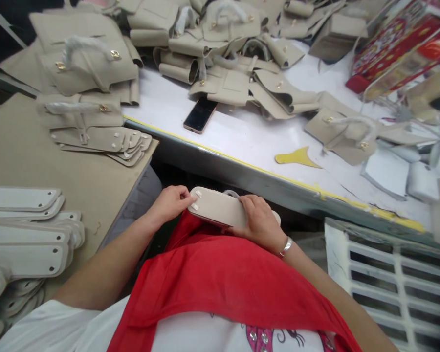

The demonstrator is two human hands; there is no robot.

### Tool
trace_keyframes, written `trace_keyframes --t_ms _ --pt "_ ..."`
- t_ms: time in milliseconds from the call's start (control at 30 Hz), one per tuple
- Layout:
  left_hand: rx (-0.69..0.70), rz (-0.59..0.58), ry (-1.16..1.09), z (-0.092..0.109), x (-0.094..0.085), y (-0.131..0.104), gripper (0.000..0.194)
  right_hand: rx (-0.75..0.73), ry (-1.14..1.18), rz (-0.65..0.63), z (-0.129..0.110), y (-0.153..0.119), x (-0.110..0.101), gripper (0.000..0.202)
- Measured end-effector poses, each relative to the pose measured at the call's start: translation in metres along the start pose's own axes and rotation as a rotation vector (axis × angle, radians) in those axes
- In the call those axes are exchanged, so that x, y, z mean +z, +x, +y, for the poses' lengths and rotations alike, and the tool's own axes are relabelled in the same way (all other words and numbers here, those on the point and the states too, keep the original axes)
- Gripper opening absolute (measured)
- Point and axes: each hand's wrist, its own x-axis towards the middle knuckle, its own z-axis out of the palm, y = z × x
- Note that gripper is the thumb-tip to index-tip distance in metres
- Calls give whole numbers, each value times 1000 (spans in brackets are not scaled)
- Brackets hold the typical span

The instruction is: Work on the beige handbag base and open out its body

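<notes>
A beige panel [218,203], oblong and rounded at its ends, is held just above the lap, in front of the red apron [234,269] and near the white table [242,142]. Its right part is clasped by the right hand [261,222], with fingers laid over the far long edge and the thumb set along the near one. At the left end, close to two white tabs [197,200], the panel is touched by the left hand [174,201], whose fingertips are held narrowly together; whether the edge is pinched or merely touched cannot be told. The panel is judged light and fairly stiff, since no sag is seen between the hands. Its smooth face may prove slightly slippery and could be marked by nails, so it is best gripped by both long edges, and the tabs are best left unpressed. A pale loop [231,194] is seen just beyond the far edge.
</notes>
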Motion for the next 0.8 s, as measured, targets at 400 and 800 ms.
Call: trace_keyframes --t_ms 400,800 --pt "-15 -18 -29 2 -2 0 33 -6 35 14 -12 16 8 70" --pt "-74 -31 -129 3 -1 2 34 -59 51 -49 -1 23 5 63"
